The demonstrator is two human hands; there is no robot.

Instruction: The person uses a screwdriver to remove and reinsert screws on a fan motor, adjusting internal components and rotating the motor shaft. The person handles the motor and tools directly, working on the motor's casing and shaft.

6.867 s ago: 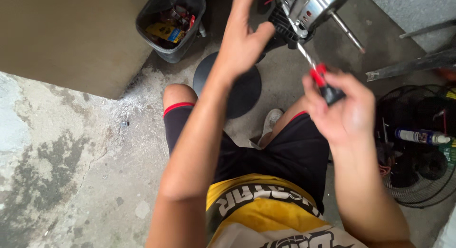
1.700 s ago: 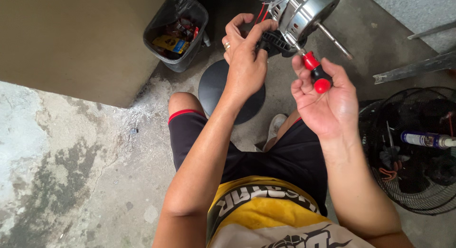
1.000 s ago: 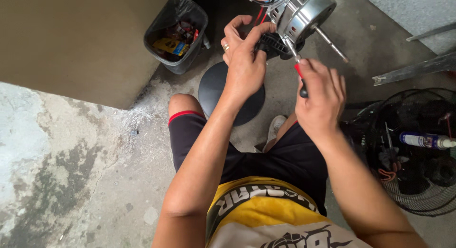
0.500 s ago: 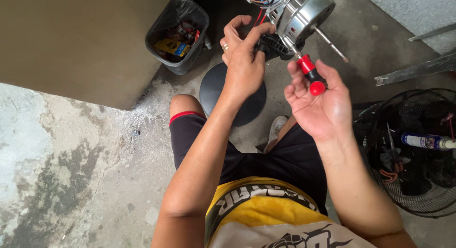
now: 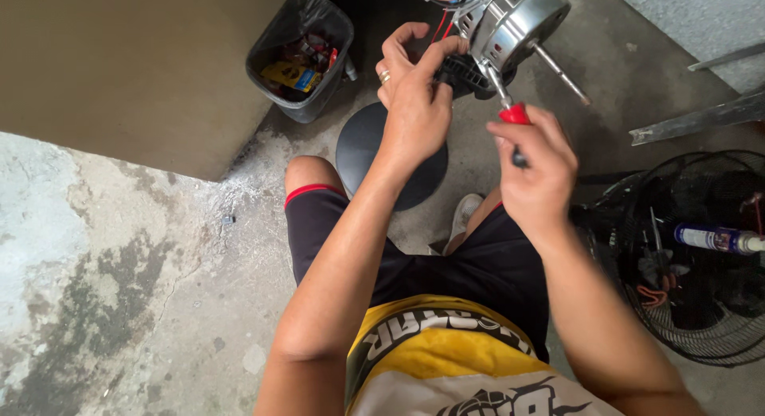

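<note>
My left hand (image 5: 414, 97) grips the black housing at the back of a silver fan motor (image 5: 514, 21), which has a bare shaft sticking out to the right and coloured wires at its top. My right hand (image 5: 535, 165) is closed around a screwdriver (image 5: 510, 117) with a red and black handle. Its metal shank points up into the motor body. Both hands are held above my knees, over a round black fan base (image 5: 390, 157) on the floor.
A dark bin (image 5: 301, 56) with wrappers stands at the upper left beside a brown wall. A black wire fan guard (image 5: 693, 257) lies at the right, holding a tube (image 5: 717, 239) and small tools. Metal bars (image 5: 701, 113) lie at the far right on the concrete floor.
My right hand has turned over on the screwdriver handle, from palm-up with the red handle showing to knuckles-up with the handle mostly covered. The left hand keeps its hold on the motor.
</note>
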